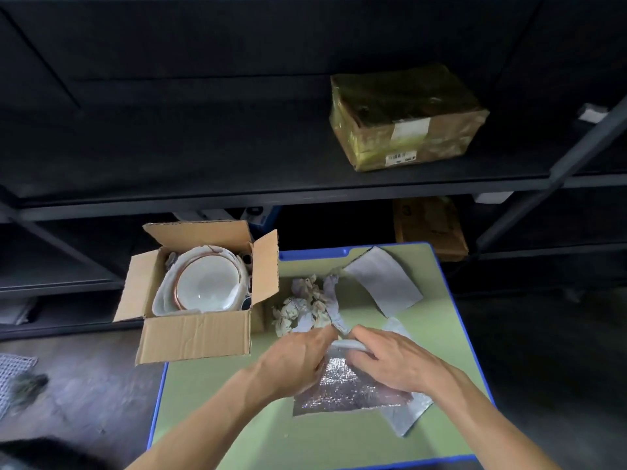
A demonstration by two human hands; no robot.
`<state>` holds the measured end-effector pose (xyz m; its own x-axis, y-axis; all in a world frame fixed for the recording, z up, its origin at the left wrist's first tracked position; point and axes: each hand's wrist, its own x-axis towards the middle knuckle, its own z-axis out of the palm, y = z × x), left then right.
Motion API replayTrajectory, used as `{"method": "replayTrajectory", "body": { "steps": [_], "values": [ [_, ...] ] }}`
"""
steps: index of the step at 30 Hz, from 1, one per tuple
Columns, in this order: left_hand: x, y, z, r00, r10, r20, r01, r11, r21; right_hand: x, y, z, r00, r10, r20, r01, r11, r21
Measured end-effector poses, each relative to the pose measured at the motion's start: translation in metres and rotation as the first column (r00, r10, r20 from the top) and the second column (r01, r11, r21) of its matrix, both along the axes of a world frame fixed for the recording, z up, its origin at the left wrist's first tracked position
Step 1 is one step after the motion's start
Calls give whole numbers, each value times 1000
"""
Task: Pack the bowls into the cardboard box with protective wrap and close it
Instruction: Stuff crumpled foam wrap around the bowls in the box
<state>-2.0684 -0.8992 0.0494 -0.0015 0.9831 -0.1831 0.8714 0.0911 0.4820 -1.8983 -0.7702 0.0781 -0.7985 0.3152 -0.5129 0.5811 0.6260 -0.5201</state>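
Both your hands are at the far edge of the silver wrap (342,388), which lies flat on the green table (237,418) right in front of you. Your left hand (298,357) has its fingers bent onto that edge from the left. Your right hand (393,361) curls its fingers over the same edge, where the wrap is turned up into a pale roll. The two hands are close together, fingertips nearly meeting. The left hand is slightly blurred, so you cannot tell how firm its pinch is.

The box (193,337) stands open at the table's far left corner, all four flaps spread outward, its left side hanging past the table's blue rim. The bowls (207,286) sit inside it, nested and facing up, the top one white with a brownish rim, with pale wrapping round them against the box walls.

Between the box and your hands lies a heap of crumpled paper (305,307), just beyond your fingertips. A grey sheet (383,279) lies flat toward the far right of the table, and another grey piece (403,418) pokes out from under the wrap's right corner.

Beyond the table is a dark shelf (203,157) with a taped parcel (407,117) on it, well apart from everything else.
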Motion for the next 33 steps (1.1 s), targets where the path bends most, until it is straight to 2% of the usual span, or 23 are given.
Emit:
{"method": "replayTrajectory", "body": {
  "steps": [4, 8, 17, 23, 29, 33],
  "values": [
    [1, 1, 0, 1000, -22, 18, 22, 1000, 16, -1, 2, 4, 1000, -13, -22, 12, 1000, -26],
    [-2, 15, 13, 997, -47, 65, 44, 998, 39, 0, 13, 7, 998, -49, -45, 50, 999, 20],
    [3, 26, 16, 999, -39, -2, 39, 987, 154, 4, 23, 23, 994, -106, -21, 106, 994, 34],
    [12, 19, 18, 999, -21, -25, 21, 1000, 3, 5, 16, 22, 995, -90, 42, 90, 996, 6],
    [14, 12, 22, 992, 2, 123, 0, 1000, -19, 2, 6, 20, 994, -94, 54, 96, 995, -36],
    [5, 3, 23, 975, 0, 224, -5, 1000, 20, 1, 5, 26, 992, -123, -4, 121, 986, -115]
  ]
}}
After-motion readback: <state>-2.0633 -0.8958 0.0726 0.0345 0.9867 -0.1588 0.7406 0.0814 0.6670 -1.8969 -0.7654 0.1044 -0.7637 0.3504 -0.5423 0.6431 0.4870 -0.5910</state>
